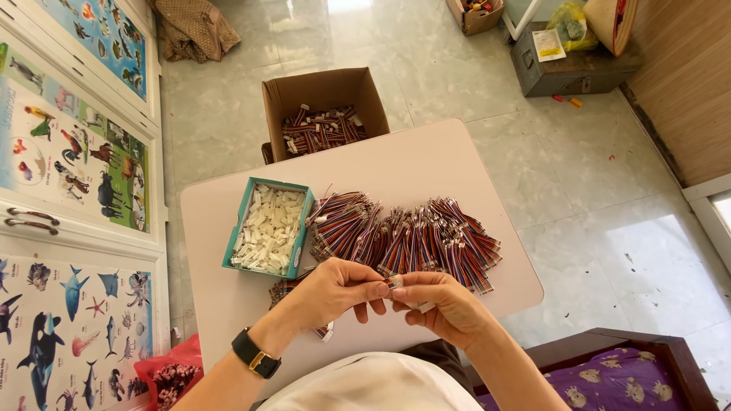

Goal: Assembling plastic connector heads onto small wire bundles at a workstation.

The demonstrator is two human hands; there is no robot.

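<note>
Head view: my left hand (335, 289) and right hand (440, 303) meet at table centre, fingertips pinched on one small wire connector piece (396, 282), each clenched around an end. At twelve o'clock from them lies a heap of multicoloured wire harnesses (403, 236) on the white table (426, 164). At ten o'clock sits a teal box (242, 228) of white plastic housings. Further at twelve, on the floor, a cardboard box (324, 87) holds more harnesses.

Black wristwatch (256, 355) with gold buckle, bare forearms, white top (373, 384)
</note>
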